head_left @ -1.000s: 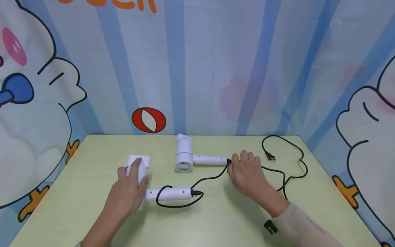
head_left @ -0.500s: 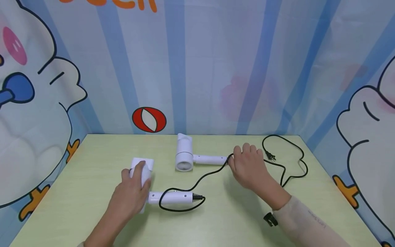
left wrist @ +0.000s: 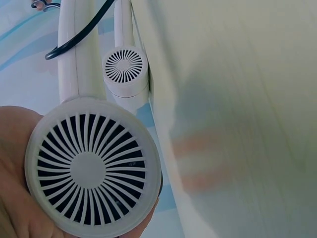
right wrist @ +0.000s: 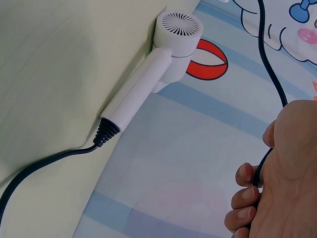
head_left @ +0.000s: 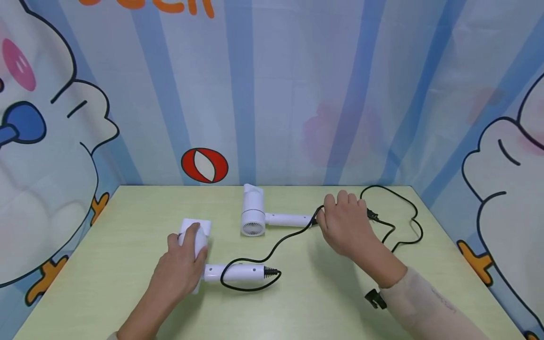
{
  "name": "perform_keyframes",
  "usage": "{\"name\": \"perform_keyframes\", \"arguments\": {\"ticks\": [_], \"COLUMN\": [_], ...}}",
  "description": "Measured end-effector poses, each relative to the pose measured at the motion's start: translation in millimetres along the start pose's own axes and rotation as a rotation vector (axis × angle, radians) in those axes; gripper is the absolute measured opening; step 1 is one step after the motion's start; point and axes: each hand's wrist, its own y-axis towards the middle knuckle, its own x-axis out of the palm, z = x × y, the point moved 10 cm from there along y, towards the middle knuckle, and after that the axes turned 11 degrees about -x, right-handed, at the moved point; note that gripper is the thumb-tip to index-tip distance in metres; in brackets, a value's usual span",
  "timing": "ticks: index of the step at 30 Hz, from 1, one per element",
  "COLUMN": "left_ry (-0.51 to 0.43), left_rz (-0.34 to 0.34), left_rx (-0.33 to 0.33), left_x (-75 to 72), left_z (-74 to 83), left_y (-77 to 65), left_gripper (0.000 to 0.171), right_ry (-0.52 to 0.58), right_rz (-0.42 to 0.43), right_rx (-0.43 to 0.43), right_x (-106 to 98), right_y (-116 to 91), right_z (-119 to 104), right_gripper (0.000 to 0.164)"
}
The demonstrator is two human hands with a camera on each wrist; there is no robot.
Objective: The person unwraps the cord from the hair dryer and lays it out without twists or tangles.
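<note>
In the head view, my left hand [head_left: 180, 264] grips the head of a white hair dryer [head_left: 248, 270], whose handle points right. The round slotted grille of this hair dryer [left wrist: 88, 169] fills the lower left wrist view, with fingers curled around its side. My right hand [head_left: 346, 222] holds the black cord [head_left: 280, 243], fingers folded over it; the right wrist view shows the cord [right wrist: 270, 67] running through the fist. From there it loops around the near dryer's handle and meets its ribbed end. A second white hair dryer [head_left: 253, 208] lies behind.
A two-pin plug [head_left: 372, 215] and more black cord [head_left: 418, 224] lie at the table's back right. The second dryer's handle reaches close to my right hand. A cartoon-printed curtain [head_left: 272, 94] stands behind the table [head_left: 127, 226]. A black clip [head_left: 376, 299] shows beside my right sleeve.
My right hand has moved slightly up and right, drawing the cord out into a longer line. My left hand and the near hair dryer have shifted slightly right and closer.
</note>
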Motion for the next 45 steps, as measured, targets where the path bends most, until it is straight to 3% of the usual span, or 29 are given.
{"name": "perform_keyframes", "arguments": {"ticks": [15,23,31,45], "left_ry": [-0.011,-0.005,-0.008,-0.01], "left_rz": [-0.001,-0.001,0.003,0.006], "left_rx": [-0.004,-0.008,-0.014,-0.028], "left_x": [-0.1,1.0,1.1,-1.9], "left_z": [-2.8,-5.2,-7.4,-11.6], "left_y": [5.4,9.2,13.7,20.5], "left_gripper": [0.064,0.064,0.065,0.066], "right_ry": [0.013,0.035,0.051,0.039], "right_rz": [0.043,0.011,0.035,0.002], "right_rx": [-0.021,-0.015,-0.061,-0.105], "right_x": [-22.4,-29.6,-41.3,-46.4], "right_y": [-11.5,-23.6,-36.0,-56.6], "right_z": [-9.5,-16.5,-31.4,-54.0], "right_gripper": [0.033,0.031,0.029,0.026]}}
